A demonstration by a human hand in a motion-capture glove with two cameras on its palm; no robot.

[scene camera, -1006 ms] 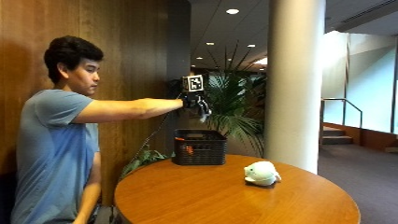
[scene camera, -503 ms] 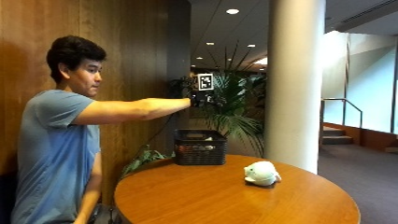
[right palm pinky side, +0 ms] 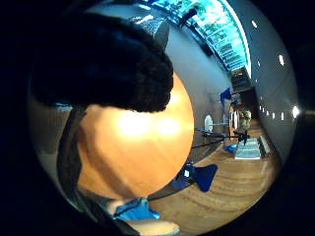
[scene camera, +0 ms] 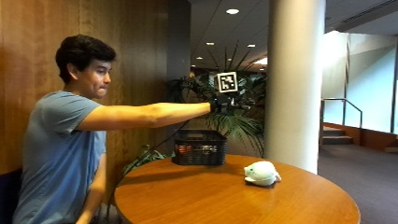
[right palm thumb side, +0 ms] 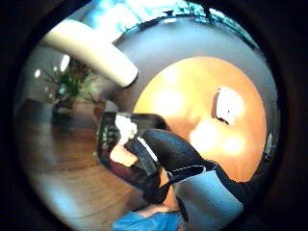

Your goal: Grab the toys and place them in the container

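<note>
My gloved right hand (scene camera: 225, 102) hangs above the black basket (scene camera: 199, 147), fingers relaxed, holding nothing. Basket at the table's (scene camera: 205, 196) 11 o'clock edge holds an orange toy (right palm thumb side: 121, 155) and a white one (right palm thumb side: 126, 129). White plush toy (scene camera: 261, 173) lies on the table at the basket's 4 o'clock.

we are seeing glossy wood table (scene camera: 205, 196), black plastic lattice container (scene camera: 199, 147), fuzzy plush white toy (scene camera: 261, 173), matt black cloth glove on right hand (scene camera: 225, 102).

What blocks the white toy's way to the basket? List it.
Nothing visible does. The white plush toy lies alone on the round table, with bare wood between it and the black basket. The gloved right hand is raised above the basket.
</note>
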